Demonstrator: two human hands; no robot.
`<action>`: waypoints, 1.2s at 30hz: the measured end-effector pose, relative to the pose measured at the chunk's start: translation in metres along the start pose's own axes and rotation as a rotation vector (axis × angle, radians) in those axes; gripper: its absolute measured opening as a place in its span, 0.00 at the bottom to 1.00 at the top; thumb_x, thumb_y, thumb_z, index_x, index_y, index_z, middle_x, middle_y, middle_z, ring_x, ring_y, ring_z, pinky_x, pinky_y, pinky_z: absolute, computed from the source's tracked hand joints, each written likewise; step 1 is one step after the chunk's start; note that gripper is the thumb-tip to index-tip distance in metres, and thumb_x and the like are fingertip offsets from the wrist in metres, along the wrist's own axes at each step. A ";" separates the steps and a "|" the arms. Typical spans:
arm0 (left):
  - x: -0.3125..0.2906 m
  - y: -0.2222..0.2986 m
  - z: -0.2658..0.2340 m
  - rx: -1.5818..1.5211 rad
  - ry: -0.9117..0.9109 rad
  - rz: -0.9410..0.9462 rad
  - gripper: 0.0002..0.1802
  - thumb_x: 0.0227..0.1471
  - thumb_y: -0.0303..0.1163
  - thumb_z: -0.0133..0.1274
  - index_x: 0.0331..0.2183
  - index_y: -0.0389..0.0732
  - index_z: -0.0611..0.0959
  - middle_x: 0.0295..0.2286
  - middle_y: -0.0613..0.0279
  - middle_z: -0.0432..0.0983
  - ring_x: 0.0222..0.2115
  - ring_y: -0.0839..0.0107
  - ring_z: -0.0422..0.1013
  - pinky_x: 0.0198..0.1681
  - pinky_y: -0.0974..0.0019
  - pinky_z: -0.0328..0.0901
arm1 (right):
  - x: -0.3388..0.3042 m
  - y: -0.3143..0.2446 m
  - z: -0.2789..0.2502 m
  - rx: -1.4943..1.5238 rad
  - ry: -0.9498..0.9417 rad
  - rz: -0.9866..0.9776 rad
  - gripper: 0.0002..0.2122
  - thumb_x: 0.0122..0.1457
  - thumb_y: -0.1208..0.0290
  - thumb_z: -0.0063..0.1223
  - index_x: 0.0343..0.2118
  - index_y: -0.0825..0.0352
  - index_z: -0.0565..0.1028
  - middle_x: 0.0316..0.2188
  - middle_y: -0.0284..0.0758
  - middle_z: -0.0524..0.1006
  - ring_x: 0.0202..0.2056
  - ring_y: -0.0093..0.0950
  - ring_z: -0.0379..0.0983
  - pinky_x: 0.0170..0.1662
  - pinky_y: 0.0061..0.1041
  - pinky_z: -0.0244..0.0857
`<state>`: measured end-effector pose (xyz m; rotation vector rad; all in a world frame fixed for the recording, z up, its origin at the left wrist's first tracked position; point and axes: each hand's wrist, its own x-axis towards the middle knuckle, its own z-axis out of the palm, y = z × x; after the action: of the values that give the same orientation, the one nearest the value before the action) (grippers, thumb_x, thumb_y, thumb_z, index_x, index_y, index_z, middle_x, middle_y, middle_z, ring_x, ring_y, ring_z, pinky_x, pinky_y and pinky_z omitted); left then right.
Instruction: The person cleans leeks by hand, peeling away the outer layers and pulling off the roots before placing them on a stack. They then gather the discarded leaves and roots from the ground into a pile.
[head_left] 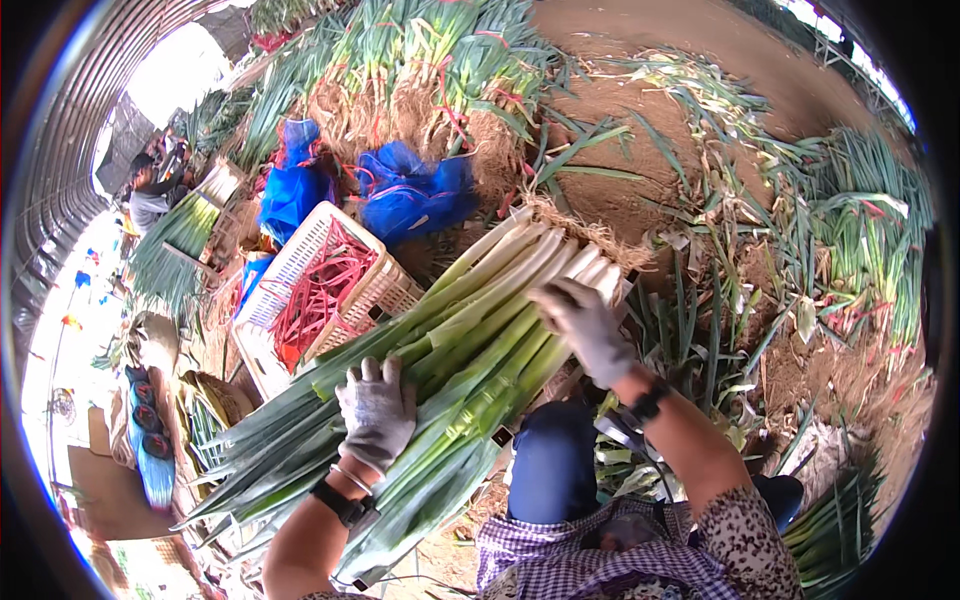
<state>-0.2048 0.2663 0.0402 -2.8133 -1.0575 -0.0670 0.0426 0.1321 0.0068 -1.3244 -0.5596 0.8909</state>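
Leeks: I see a long bundle of leeks (pixel 470 340) lying slantwise across the middle, white root ends up at 1 o'clock, green leaves fanning down to 7 o'clock. It rests over my blue-clad knee (pixel 553 465).
Basket: a cream plastic basket (pixel 375 290) sits at 10 o'clock from the bundle, just beside it, tilted, holding red ties (pixel 320 290).
Bags: two blue mesh bags (pixel 410 195) lie at 11 o'clock, past the basket, against a heap of rooted leeks (pixel 420 90).
Cardboard: a brown cardboard piece (pixel 105 490) lies at 8 o'clock near the rim; I can't tell any label on it.
Left hand: my left hand (pixel 377 412), in a grey glove, lies palm down on the green part of the bundle at 7 o'clock from centre, fingers side by side and slightly spread, pressing flat rather than gripping. A dark watch (pixel 343 503) is on the wrist.
Right hand: my right hand (pixel 585 325), gloved too, rests on the white stalks at 2 o'clock, fingers curled together over the top stalks; whether they close fully round any I can't tell. A dark band (pixel 648 403) is on that wrist.
Ground: bare soil (pixel 620 195) with loose leaves at 1 o'clock; more leeks (pixel 870 230) at 3 o'clock.
Other person: one works far off at 10 o'clock (pixel 150 195).
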 end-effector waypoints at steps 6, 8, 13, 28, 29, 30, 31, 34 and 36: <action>0.000 0.001 -0.004 -0.105 0.050 0.041 0.20 0.41 0.33 0.52 0.41 0.43 0.73 0.32 0.52 0.64 0.34 0.53 0.62 0.35 0.50 0.56 | 0.103 0.082 0.068 -0.264 0.015 -0.360 0.08 0.58 0.67 0.54 0.25 0.65 0.75 0.15 0.22 0.68 0.19 0.14 0.60 0.21 0.18 0.57; -0.008 -0.009 0.000 -0.142 0.004 -0.024 0.18 0.40 0.32 0.52 0.39 0.44 0.74 0.32 0.53 0.65 0.34 0.53 0.62 0.35 0.51 0.56 | 0.094 0.060 0.085 0.041 -0.063 0.045 0.08 0.57 0.68 0.52 0.26 0.68 0.74 0.15 0.37 0.70 0.17 0.23 0.63 0.23 0.27 0.60; 0.001 -0.010 0.004 -0.223 0.046 -0.026 0.17 0.38 0.33 0.54 0.36 0.44 0.75 0.31 0.55 0.65 0.34 0.54 0.62 0.36 0.52 0.56 | 0.105 0.077 0.087 -0.491 -0.034 -0.385 0.07 0.56 0.71 0.53 0.32 0.69 0.77 0.23 0.38 0.77 0.25 0.26 0.74 0.29 0.23 0.66; -0.010 -0.034 0.016 0.006 0.025 -0.183 0.29 0.47 0.40 0.52 0.48 0.32 0.69 0.47 0.47 0.64 0.50 0.48 0.58 0.53 0.47 0.52 | 0.105 0.077 0.070 -0.344 -0.122 -0.443 0.11 0.55 0.63 0.54 0.36 0.64 0.78 0.30 0.41 0.78 0.33 0.37 0.77 0.37 0.33 0.69; -0.014 -0.042 0.016 -0.005 0.026 -0.154 0.29 0.47 0.39 0.52 0.49 0.32 0.69 0.48 0.46 0.64 0.50 0.48 0.58 0.54 0.47 0.51 | 0.098 0.073 0.062 -0.104 -0.099 -0.437 0.11 0.56 0.67 0.55 0.39 0.66 0.77 0.30 0.38 0.80 0.32 0.29 0.77 0.36 0.26 0.69; -0.021 -0.053 0.016 -0.013 0.020 -0.140 0.29 0.48 0.38 0.51 0.49 0.32 0.69 0.49 0.45 0.64 0.51 0.47 0.57 0.55 0.47 0.51 | 0.080 0.061 0.060 0.491 -0.181 -0.054 0.11 0.58 0.70 0.52 0.42 0.68 0.76 0.29 0.33 0.78 0.28 0.22 0.74 0.32 0.19 0.68; -0.024 -0.050 0.006 -0.033 0.018 -0.116 0.29 0.48 0.37 0.51 0.50 0.32 0.69 0.49 0.45 0.64 0.52 0.46 0.57 0.55 0.47 0.50 | 0.061 0.054 0.037 0.356 -0.120 -0.092 0.11 0.59 0.70 0.51 0.43 0.69 0.75 0.29 0.32 0.77 0.27 0.20 0.71 0.31 0.18 0.67; -0.038 -0.017 -0.043 -0.123 0.164 -0.029 0.29 0.47 0.33 0.52 0.51 0.33 0.69 0.49 0.44 0.65 0.52 0.46 0.58 0.57 0.49 0.50 | -0.018 0.058 -0.047 0.118 0.117 -0.158 0.10 0.60 0.73 0.48 0.42 0.69 0.74 0.29 0.32 0.75 0.27 0.18 0.68 0.26 0.20 0.66; -0.034 0.040 -0.063 -0.499 0.171 0.067 0.29 0.45 0.27 0.53 0.51 0.33 0.69 0.49 0.44 0.65 0.51 0.49 0.61 0.55 0.53 0.55 | -0.064 0.098 -0.107 0.344 0.473 0.152 0.09 0.59 0.71 0.44 0.38 0.66 0.76 0.31 0.31 0.75 0.27 0.20 0.69 0.29 0.20 0.66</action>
<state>-0.2037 0.2054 0.0947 -3.1919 -1.0211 -0.6360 0.0679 0.0183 -0.1003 -1.2135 0.0624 0.7211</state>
